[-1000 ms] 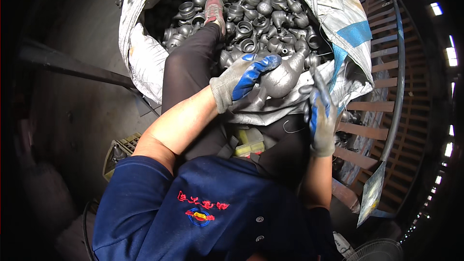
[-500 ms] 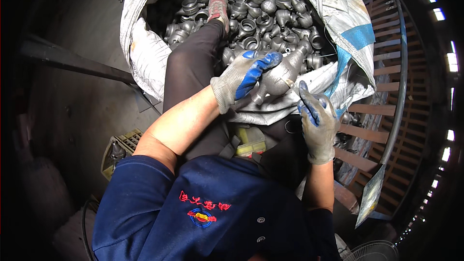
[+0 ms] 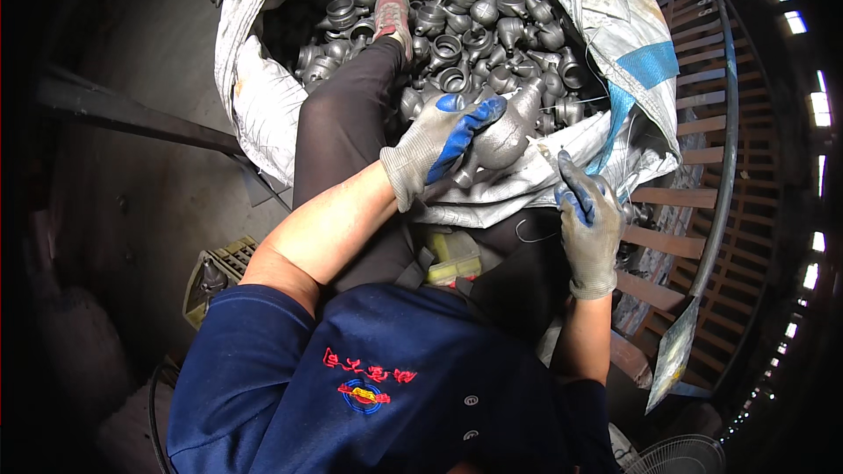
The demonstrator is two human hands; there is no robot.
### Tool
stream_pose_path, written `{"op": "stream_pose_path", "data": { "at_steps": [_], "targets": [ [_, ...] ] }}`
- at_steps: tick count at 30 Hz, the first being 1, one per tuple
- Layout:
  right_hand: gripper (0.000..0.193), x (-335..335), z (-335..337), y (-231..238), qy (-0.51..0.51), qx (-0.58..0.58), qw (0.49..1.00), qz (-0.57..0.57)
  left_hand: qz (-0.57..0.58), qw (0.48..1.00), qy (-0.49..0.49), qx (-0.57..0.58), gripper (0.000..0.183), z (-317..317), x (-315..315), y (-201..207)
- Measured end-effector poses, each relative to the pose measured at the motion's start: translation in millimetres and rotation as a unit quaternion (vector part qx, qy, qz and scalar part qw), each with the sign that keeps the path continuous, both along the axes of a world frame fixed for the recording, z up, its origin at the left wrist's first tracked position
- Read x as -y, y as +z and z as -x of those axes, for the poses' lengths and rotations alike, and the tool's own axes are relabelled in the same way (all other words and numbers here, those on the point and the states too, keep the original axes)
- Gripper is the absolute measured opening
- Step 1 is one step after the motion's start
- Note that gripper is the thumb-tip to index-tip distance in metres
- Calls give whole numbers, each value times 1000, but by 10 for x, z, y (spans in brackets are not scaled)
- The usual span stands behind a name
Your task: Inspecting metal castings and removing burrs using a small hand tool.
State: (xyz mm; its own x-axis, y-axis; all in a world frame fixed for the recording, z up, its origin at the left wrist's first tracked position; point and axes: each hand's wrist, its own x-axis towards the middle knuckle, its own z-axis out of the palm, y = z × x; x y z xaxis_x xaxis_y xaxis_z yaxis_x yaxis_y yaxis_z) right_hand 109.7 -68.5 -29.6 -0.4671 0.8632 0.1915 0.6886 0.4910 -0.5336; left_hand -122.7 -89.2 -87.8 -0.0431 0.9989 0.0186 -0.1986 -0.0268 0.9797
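Grey bulbous casting, one, in the left hand; upper end swung leftward since half a second ago.
Casting [image 3: 504, 146]: rough dull-silver belly, tapering to a narrow neck at each end, tilted. Left hand [image 3: 443, 140]: gloved, fingers closed over its near side. Right hand [image 3: 590, 215]: gloved, curled round a narrow blade-like tool [image 3: 543, 152], its tip beside the belly, contact unclear. Beyond both hands: similar castings [image 3: 483, 10], heaped in a white sack [image 3: 261, 104].
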Motion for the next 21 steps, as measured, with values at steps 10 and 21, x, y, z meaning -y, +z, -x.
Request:
{"op": "stream_pose_path", "data": {
  "at_steps": [10, 21],
  "targets": [
    [38, 89, 50, -143, 40, 34, 998, -27, 96, 993, 64, 27, 25, -120, -62, -72],
    [33, 154, 140, -77, 22, 46, 998, -44, 92, 993, 73, -18, 34, -123, -45, -61]
  ]
}}
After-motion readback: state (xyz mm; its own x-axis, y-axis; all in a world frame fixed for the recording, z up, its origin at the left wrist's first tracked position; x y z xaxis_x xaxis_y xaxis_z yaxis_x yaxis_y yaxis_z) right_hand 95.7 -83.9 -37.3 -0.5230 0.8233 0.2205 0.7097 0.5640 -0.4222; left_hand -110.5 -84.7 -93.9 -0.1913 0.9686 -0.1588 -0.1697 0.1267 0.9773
